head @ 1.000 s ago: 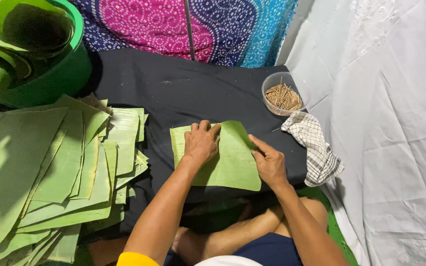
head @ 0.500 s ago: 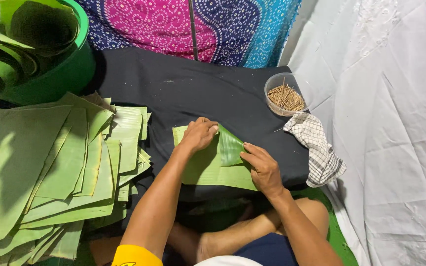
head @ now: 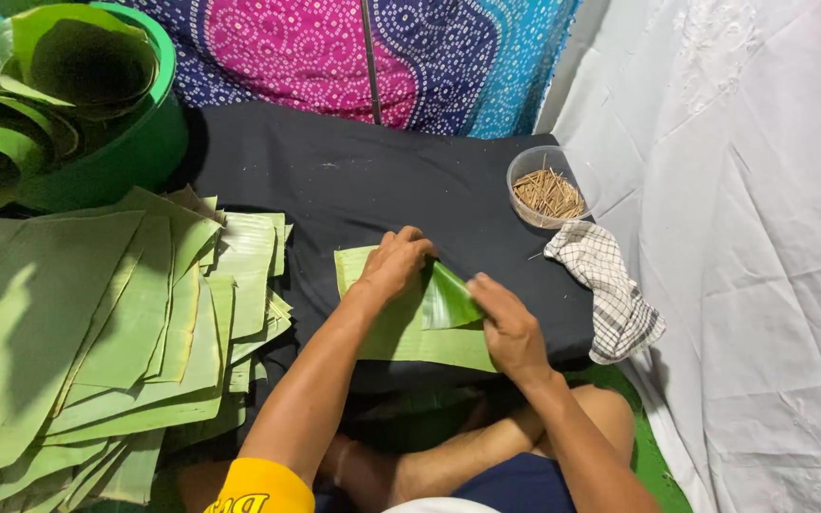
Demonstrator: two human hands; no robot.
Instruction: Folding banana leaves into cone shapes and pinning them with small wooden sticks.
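1. Head view, nearest first: my crossed legs at six o'clock, with my right hand (head: pixel 508 328) just above them. Its grip is closed lightly on the folded corner of the banana leaf piece (head: pixel 401 332), pinching the flap where it turns over.
2. My left hand (head: pixel 396 266) lies with its grip flat and spread, holding nothing, pressing the same leaf down on the black cloth (head: pixel 334 180) at the centre.
3. By my judgement the fold is only begun: one corner is turned in, the rest lies flat, and nothing is pinned.
4. At nine o'clock, the stack of cut leaves (head: pixel 116 323) waits unfolded.
5. At two o'clock, a checked cloth (head: pixel 610 290), and beyond it the tub of small sticks (head: pixel 548 190), untouched.
6. At eleven o'clock, farthest, the green basin (head: pixel 116 152) holding rolled leaves.
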